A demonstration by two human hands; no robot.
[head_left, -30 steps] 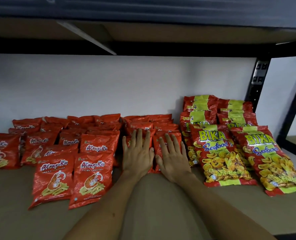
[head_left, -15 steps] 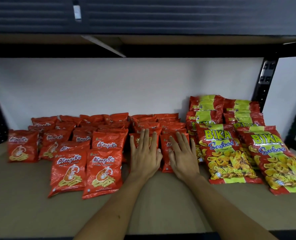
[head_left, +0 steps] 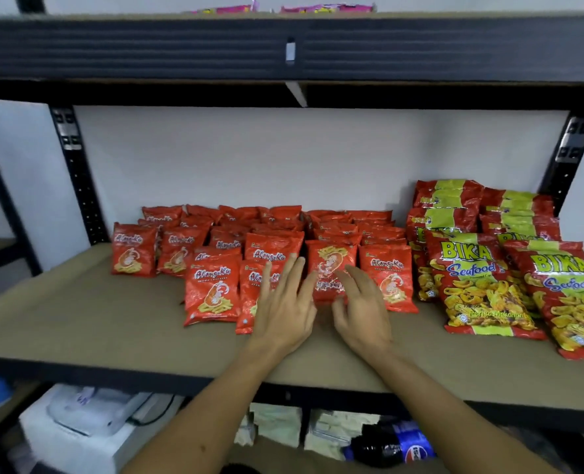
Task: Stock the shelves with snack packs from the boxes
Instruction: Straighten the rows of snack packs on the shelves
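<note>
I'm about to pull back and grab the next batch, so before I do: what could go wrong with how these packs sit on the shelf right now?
1. The upside-down red pack between the left hand and right hand stands propped; it may tip forward once the hands leave.
2. The front Bika Seafood pack lies close to the shelf edge; a nudge could slide it off.
3. The stacked Bika packs behind look loosely piled and might slump forward.

Glossy foil snack packs (head_left: 212,289), matt board shelf (head_left: 78,319)

Red snack packs (head_left: 212,292) crowding shelf (head_left: 78,319)
</note>
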